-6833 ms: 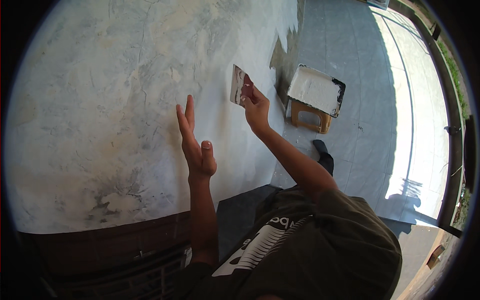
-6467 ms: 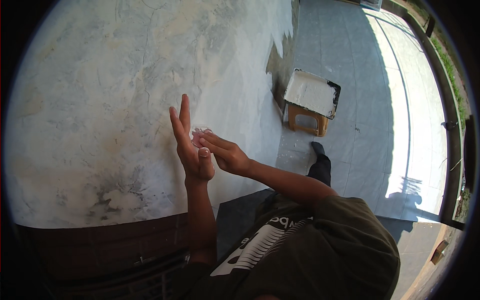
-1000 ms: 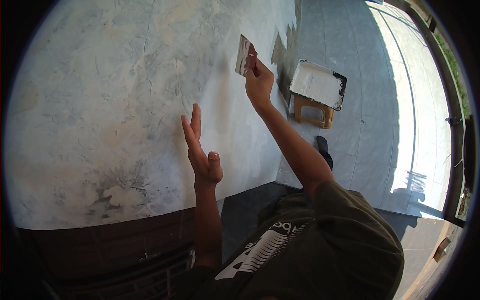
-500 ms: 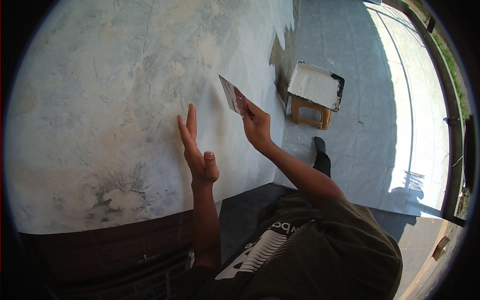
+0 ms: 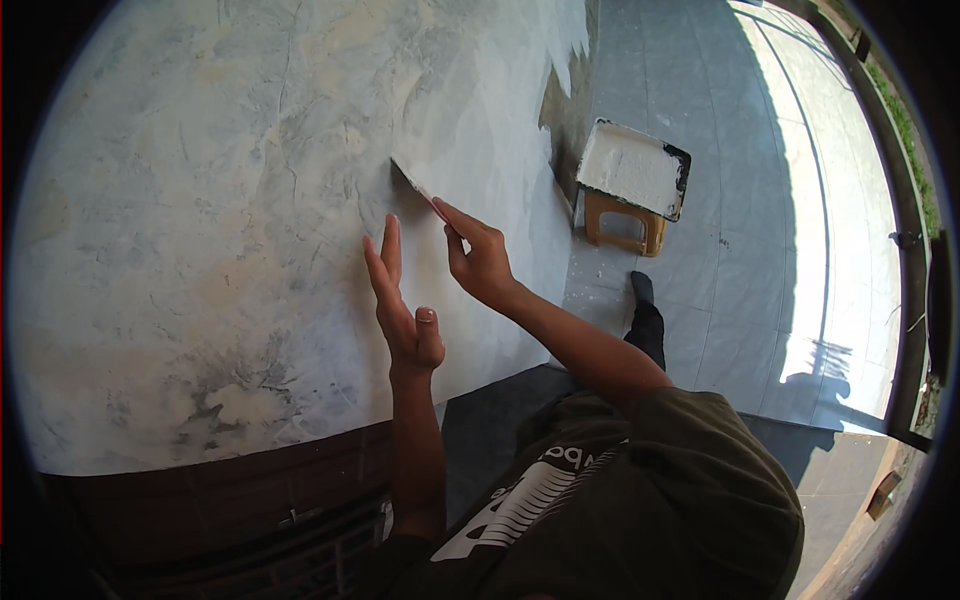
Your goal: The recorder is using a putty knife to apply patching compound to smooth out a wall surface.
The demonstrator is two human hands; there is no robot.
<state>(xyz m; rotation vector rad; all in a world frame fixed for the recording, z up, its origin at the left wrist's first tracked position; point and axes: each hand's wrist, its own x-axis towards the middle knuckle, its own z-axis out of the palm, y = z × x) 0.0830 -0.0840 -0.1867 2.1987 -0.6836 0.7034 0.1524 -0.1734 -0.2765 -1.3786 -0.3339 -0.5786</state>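
Note:
My right hand (image 5: 482, 262) grips a putty knife (image 5: 418, 190) with a reddish handle and a thin, wide blade. The blade is seen nearly edge-on, its tip at or very near the wall (image 5: 200, 150), which is coated in patchy white and grey filler. To the left of it, my left hand (image 5: 405, 315) is raised with fingers stretched out and holds nothing. Its fingertips are close to the wall; whether they touch it I cannot tell. A pale smear shows on the left thumb.
A black-rimmed tray (image 5: 632, 165) of white paste rests on a brown plastic stool (image 5: 625, 225) to the right. Grey tiles (image 5: 730, 250) with white specks cover the floor. My foot (image 5: 642, 288) is near the stool. Dark brown slats (image 5: 230, 500) lie below the wall.
My right hand has moved left and slightly down with the putty knife, turning the blade edge-on toward the wall. My left hand has shifted only slightly to the right.

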